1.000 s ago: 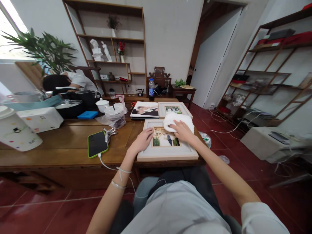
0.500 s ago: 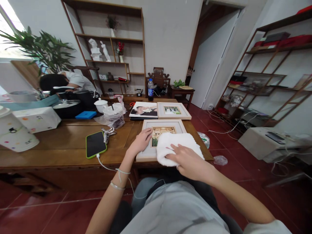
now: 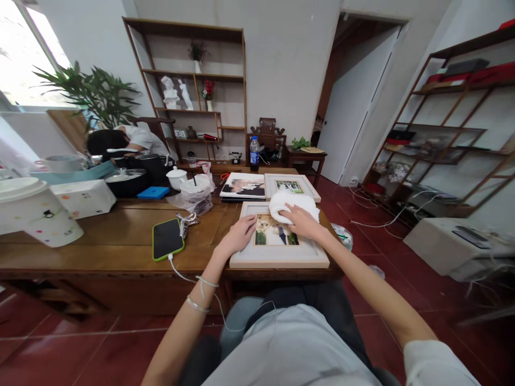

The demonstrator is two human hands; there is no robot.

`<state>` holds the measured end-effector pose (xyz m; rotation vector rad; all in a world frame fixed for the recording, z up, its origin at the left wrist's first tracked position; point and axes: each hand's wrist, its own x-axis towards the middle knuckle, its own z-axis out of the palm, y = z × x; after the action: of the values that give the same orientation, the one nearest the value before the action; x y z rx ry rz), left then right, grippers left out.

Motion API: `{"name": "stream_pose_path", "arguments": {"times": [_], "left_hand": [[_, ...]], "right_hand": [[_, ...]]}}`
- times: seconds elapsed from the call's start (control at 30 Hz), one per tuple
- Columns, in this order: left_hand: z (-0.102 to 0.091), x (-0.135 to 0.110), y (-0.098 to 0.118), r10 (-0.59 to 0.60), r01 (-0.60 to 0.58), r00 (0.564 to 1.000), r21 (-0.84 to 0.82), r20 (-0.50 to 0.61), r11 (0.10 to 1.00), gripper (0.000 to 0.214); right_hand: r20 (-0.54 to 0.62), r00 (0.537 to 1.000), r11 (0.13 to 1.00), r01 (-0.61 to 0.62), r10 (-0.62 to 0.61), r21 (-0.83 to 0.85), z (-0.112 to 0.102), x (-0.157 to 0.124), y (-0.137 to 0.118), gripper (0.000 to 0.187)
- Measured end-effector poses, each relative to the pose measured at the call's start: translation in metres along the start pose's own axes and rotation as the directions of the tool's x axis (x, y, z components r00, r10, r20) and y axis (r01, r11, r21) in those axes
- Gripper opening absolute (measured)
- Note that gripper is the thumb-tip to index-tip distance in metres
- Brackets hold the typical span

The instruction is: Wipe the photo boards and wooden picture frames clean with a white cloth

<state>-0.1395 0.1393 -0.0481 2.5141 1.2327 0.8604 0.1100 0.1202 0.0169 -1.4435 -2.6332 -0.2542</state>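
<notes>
A picture frame (image 3: 277,261) with a pale wooden edge lies flat at the table's front edge, a photo behind its pane. My left hand (image 3: 240,234) rests on the frame's left side, fingers stretched out and lying flat. In my right hand (image 3: 303,221) is a folded white towel (image 3: 295,202), pressed on the far right part of the frame. The towel hides the frame's far right corner. Behind it lie a second framed photo (image 3: 311,186) and a photo book (image 3: 243,185).
To the left are a charging phone (image 3: 168,239), a lidded cup in a plastic bag (image 3: 196,194), a blue box (image 3: 153,192), a tissue pack (image 3: 86,198) and a paper cup (image 3: 48,212). A bottle (image 3: 254,154) stands behind. Another person (image 3: 139,140) bends down at the far left.
My right hand has moved the towel away from me, from the frame's near right corner to its far side. More of the photo shows. My left hand stays on the frame.
</notes>
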Motion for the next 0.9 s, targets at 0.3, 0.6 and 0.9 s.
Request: {"name": "stream_pose_path", "arguments": {"times": [0.3,0.6,0.9], "left_hand": [[-0.004,0.01,0.001,0.037,-0.037,0.999,0.0,-0.003,0.999,0.037],[-0.004,0.006,0.002,0.046,-0.046,0.999,-0.002,-0.025,0.999,0.036],[-0.003,0.004,0.0,0.051,-0.051,0.999,0.007,-0.008,0.999,0.038]], "right_hand": [[0.072,0.997,0.999,0.043,-0.04,-0.029,-0.005,0.005,-0.013,0.056],[0.204,0.96,0.974,0.163,-0.194,0.158,-0.044,-0.068,-0.08,0.06],[0.166,0.977,0.983,0.114,-0.137,0.145,-0.028,-0.061,-0.062,0.062]]}}
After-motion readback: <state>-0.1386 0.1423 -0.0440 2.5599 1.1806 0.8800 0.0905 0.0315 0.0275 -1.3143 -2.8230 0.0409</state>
